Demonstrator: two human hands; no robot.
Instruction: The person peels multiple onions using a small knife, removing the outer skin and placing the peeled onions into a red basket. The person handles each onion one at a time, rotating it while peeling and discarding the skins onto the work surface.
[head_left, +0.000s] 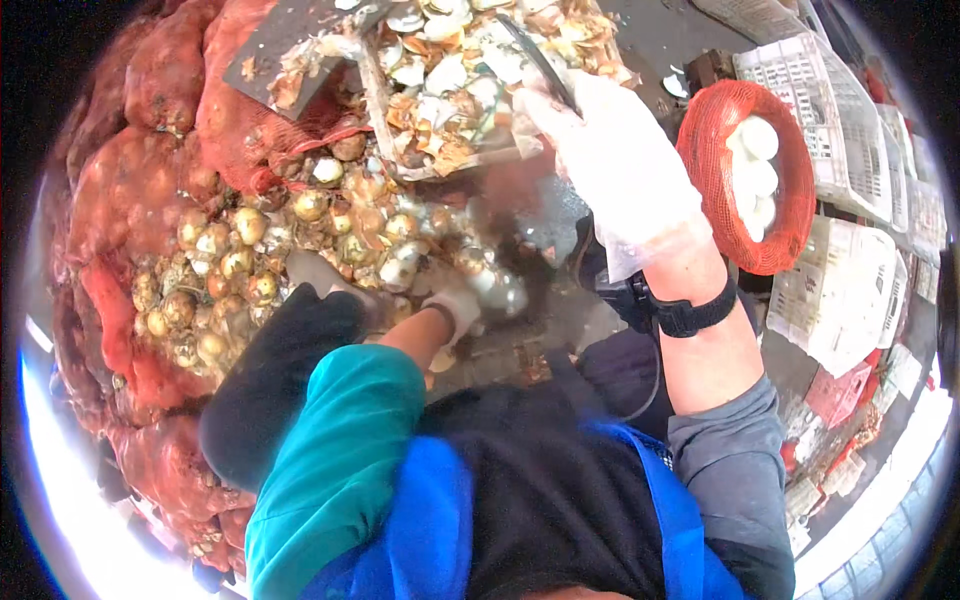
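My right hand (600, 142), in a whitish glove, is shut on a knife (536, 60) whose dark blade points up and left over a bin (382, 112) heaped with onion peelings (450, 82). Lower left of it, my left hand (454, 296), also gloved, reaches down into the edge of a pile of unpeeled onions (240, 247). Blur and shade hide its fingertips, so its grip cannot be told. At the right, beside my right forearm, stands a red mesh bag (795, 187), its mouth spread round, with several peeled white onions (757, 165) inside.
Full red mesh sacks (135, 195) line the left side. White plastic crates (832, 285) stand at the right, beyond the mesh bag. A dark flat board (285, 52) lies at the bin's upper left. My bent knee (277, 375) is beside the onion pile.
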